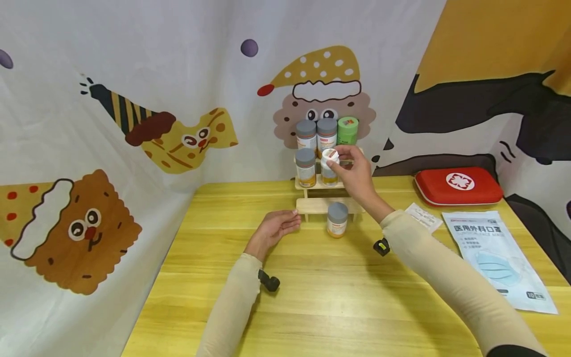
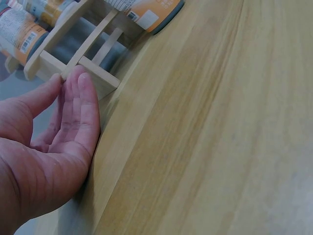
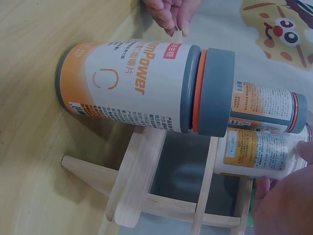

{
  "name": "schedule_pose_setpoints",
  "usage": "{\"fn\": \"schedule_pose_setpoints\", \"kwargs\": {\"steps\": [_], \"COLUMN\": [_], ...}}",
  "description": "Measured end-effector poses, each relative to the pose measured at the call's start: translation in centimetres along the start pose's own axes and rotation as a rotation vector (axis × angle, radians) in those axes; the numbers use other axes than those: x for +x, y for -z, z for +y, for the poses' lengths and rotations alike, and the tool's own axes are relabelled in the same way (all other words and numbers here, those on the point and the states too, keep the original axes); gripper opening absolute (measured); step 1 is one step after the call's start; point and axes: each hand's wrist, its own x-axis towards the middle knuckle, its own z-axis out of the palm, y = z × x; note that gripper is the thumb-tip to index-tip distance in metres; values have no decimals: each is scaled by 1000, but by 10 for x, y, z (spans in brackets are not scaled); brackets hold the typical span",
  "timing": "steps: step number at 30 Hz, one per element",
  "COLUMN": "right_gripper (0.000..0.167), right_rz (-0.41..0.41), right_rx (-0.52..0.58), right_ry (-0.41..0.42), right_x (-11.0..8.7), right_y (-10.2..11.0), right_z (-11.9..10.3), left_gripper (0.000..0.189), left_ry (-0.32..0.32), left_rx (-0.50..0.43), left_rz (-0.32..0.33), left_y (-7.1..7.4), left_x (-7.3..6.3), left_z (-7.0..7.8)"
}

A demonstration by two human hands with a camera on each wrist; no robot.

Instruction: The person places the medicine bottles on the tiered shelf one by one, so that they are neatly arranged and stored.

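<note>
My right hand point(image 1: 355, 174) grips a white pill bottle point(image 1: 329, 173) by its upper part, at the middle tier of a small stepped wooden rack point(image 1: 312, 206). In the right wrist view the bottle point(image 3: 264, 154) stands beside a grey-capped vitamin bottle point(image 3: 266, 107). My left hand point(image 1: 277, 227) is at the rack's lower left end; in the left wrist view its thumb and fingertips pinch the edge of the wood point(image 2: 73, 66). Another grey-capped bottle point(image 1: 337, 220) stands upright on the table, before the bottom step.
On the top tier stand two grey-capped bottles point(image 1: 306, 133) and a green bottle point(image 1: 348, 130). To the right lie a red first-aid case point(image 1: 458, 186), a small white packet point(image 1: 424, 217) and a face mask pack point(image 1: 497, 260). A patterned cloth point(image 1: 214, 74) hangs behind the wooden table point(image 1: 308, 307).
</note>
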Motion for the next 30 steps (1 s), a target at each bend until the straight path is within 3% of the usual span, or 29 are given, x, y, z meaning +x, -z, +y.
{"fn": "schedule_pose_setpoints", "kwargs": {"steps": [11, 18, 30], "right_gripper": [46, 54, 56], "right_rz": [-45, -49, -119], "right_rx": [-64, -139, -107], "right_ry": [25, 35, 0], "right_x": [-7, -22, -51], "right_y": [2, 9, 25], "right_z": [-5, -9, -6], "left_gripper": [26, 27, 30], "left_ry": [4, 1, 17], "left_rx": [-5, -4, -13], "left_rz": [-5, -6, -1], "left_y": [2, 2, 1], "left_x": [0, 0, 0], "left_z": [-1, -2, 1]}}
